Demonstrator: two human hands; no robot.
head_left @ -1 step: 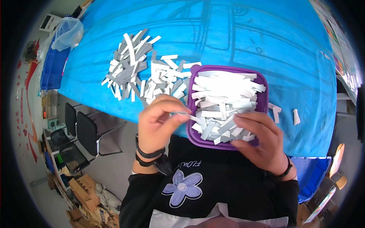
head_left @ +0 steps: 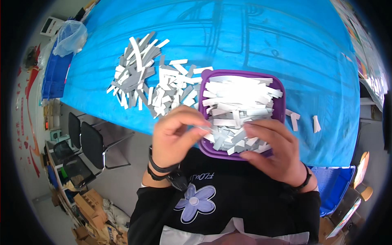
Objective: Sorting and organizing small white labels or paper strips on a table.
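Note:
A purple tub (head_left: 281,104) full of white and grey strips (head_left: 239,94) stands at the table's near edge. The strips at its far side lie stacked side by side, while those at the near side are jumbled. At the tub's left rim my left hand (head_left: 173,130) pinches a thin pale strip (head_left: 209,127) between thumb and forefinger; motion blurs it a little. My right hand (head_left: 275,147) is over the tub's near right corner, thumb and fingers apart, fingertips close to the loose strips. Nothing shows in its grasp.
Left of the tub, a loose heap of grey and white strips (head_left: 136,69) spreads over the blue table cover (head_left: 196,36). A few strips (head_left: 294,118) lie to the right. Blue crates (head_left: 57,77) stand beyond the left edge, black chairs (head_left: 93,143) below them. Another blue bin (head_left: 330,192) is at lower right.
My left hand has moved slightly right, toward the tub, with the strip still pinched. The right hand has shifted slightly left, and the whole view has shifted a little.

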